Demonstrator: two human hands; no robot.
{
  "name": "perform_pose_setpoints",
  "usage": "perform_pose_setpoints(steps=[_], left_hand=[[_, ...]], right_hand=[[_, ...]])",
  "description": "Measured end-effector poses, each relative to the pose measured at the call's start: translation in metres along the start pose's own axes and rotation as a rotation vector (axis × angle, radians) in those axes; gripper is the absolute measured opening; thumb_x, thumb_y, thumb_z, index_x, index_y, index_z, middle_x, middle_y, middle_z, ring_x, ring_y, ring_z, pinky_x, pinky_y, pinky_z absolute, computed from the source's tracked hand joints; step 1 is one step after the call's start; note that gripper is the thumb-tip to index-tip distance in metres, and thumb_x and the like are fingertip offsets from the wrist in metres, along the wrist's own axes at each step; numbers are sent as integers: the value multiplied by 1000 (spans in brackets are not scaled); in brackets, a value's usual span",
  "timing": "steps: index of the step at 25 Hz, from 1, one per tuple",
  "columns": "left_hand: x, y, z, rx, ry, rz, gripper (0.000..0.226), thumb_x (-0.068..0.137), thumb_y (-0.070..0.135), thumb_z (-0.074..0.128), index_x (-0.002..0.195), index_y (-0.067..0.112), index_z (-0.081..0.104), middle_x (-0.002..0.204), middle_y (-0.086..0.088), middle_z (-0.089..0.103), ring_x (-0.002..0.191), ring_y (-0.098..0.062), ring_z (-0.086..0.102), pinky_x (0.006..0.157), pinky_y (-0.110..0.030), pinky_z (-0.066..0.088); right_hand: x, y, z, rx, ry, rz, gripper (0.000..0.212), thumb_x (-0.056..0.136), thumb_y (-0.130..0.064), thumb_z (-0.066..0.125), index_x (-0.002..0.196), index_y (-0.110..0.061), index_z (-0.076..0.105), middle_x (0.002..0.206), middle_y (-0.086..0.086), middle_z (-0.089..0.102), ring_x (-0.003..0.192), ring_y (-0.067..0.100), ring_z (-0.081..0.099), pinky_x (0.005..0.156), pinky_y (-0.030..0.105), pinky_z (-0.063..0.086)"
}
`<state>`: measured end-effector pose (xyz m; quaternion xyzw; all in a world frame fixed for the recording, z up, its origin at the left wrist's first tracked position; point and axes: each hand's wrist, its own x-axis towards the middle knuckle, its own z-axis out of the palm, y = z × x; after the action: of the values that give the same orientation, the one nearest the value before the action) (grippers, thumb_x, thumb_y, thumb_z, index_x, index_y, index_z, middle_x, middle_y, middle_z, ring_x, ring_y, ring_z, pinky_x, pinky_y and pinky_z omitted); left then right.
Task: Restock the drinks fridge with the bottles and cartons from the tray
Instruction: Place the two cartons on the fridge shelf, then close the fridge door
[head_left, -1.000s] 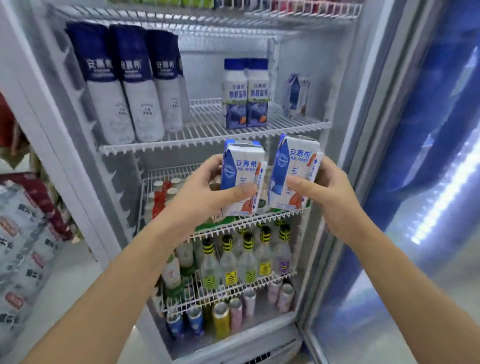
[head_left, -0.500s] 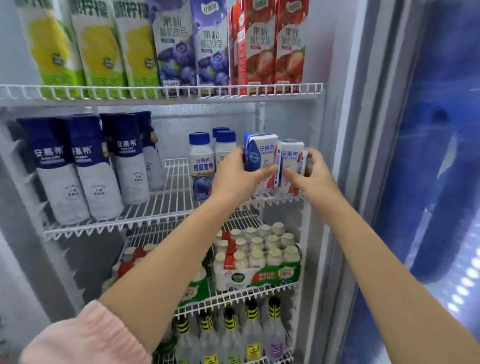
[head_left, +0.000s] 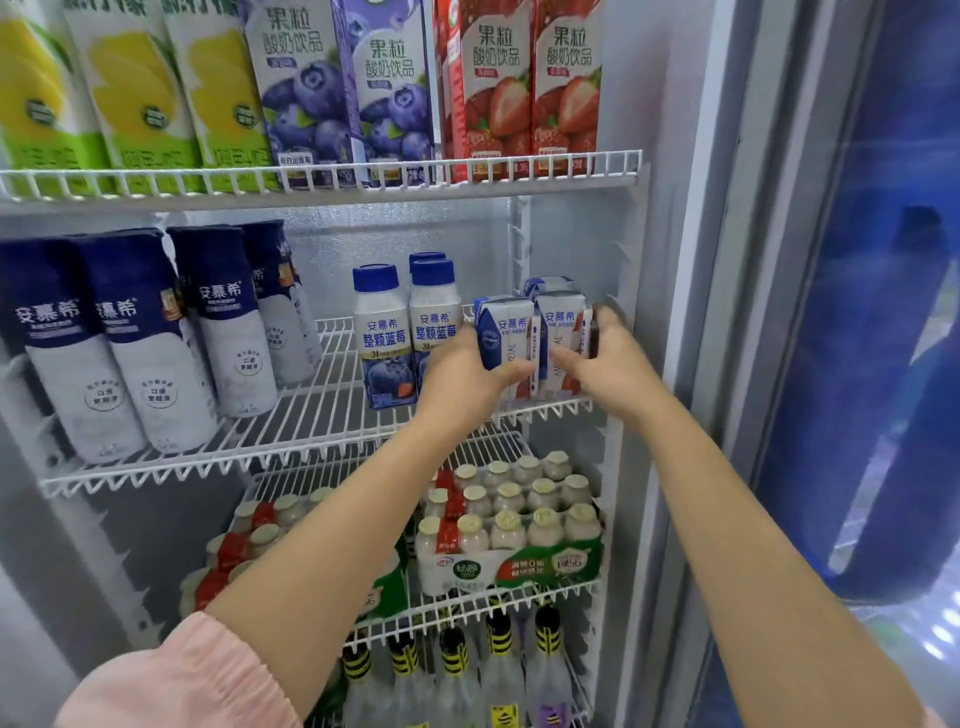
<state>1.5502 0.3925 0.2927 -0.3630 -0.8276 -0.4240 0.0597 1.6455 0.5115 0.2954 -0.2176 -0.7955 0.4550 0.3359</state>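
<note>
Pouches (head_left: 156, 338), navy-topped, at centre left of the wire shelf (head_left: 311, 415); blue-capped bottles (head_left: 405, 332) mid-frame. Left hand (head_left: 467, 379), fingers wrapped round left carton (head_left: 504, 338); right hand (head_left: 608, 364), thumb in front, fingers behind, clasping right carton (head_left: 563, 338), right of centre. Both cartons touch, bases on shelf. Advice: slide back squarely against rear carton (head_left: 548, 286), labels forward, then release. Half a second ago both were held slightly higher, nearer the shelf front.
</note>
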Motion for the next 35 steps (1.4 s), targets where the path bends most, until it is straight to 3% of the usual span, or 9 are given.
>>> perform_pose_setpoints(steps=[4,8,12,18,21,24,27,30,35], left_hand=[[-11,-5,-4,459,131,133,56,74,53,68,109,11,57,102,-8,70,91,-27,66,74,-40,55],[-14,-6,4,324,182,93,52,77,46,69,108,6,56,100,-12,71,92,-30,66,75,-41,54],[-6,0,8,354,149,47,39,84,34,66,105,2,56,104,-17,67,95,-34,62,72,-37,46],[-7,-4,8,322,196,54,41,83,34,67,104,3,50,101,-18,67,94,-37,64,74,-43,52],[-17,-6,5,398,227,149,39,86,39,61,103,6,52,93,-13,71,87,-35,66,71,-42,54],[-49,-18,-2,260,330,379,23,88,33,59,96,12,60,84,-1,72,76,-21,67,62,-35,54],[-105,-41,-13,90,343,556,11,86,23,60,90,14,64,75,4,68,65,-11,63,56,-24,51],[-173,-86,-28,-54,208,475,9,88,23,59,88,16,64,71,8,64,61,-7,58,56,-26,51],[-322,-116,-34,-317,-67,283,7,88,27,56,86,23,61,67,10,62,59,-9,57,55,-30,49]], right_hand=[[-8,0,3,-281,112,-46,45,80,-21,71,117,-17,46,116,3,66,104,23,63,89,43,53],[-12,2,11,-339,208,-59,47,78,-23,74,117,-15,48,117,7,66,106,27,63,86,40,50],[-4,3,17,-318,231,-49,46,79,-21,73,119,-11,52,118,11,66,107,30,61,87,37,49],[1,12,27,-319,275,-83,42,83,-22,68,119,-10,51,116,13,65,105,30,62,81,34,49],[-12,14,31,-300,356,-124,45,85,-18,65,125,-9,46,121,13,60,113,29,56,87,33,45],[-43,12,33,-362,472,-227,43,90,-14,57,130,-6,46,127,12,57,120,25,48,95,26,36],[-94,19,42,-389,546,-356,29,90,-12,52,117,-4,57,114,11,64,107,24,57,94,27,41],[-171,37,58,-337,458,-332,19,89,-11,52,105,-5,63,95,7,68,86,22,63,80,35,51],[-352,39,55,-356,505,-174,11,88,-8,56,91,-8,67,74,2,64,69,1,55,68,6,41]])
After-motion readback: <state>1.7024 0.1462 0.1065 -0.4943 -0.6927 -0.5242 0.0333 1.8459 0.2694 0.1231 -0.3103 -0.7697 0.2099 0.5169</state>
